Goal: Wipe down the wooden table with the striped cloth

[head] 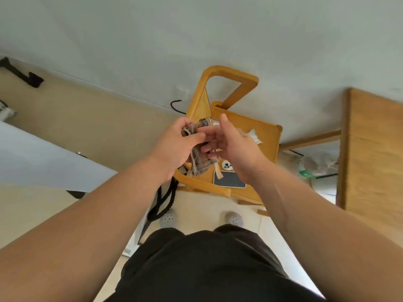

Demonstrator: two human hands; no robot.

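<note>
Both hands raised over a yellow wooden chair (250, 131): left hand (176, 144) clenched on bunched grey-brown striped cloth (199, 162), hanging below; right hand (231, 144) fingering it, nearer wooden table (375, 149).

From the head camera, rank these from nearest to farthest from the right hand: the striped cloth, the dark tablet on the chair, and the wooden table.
1. striped cloth: touching the right hand, gripped by the left hand.
2. dark tablet: just below the right hand, lying on the yellow chair seat.
3. wooden table: far off at the frame's right edge.
</note>
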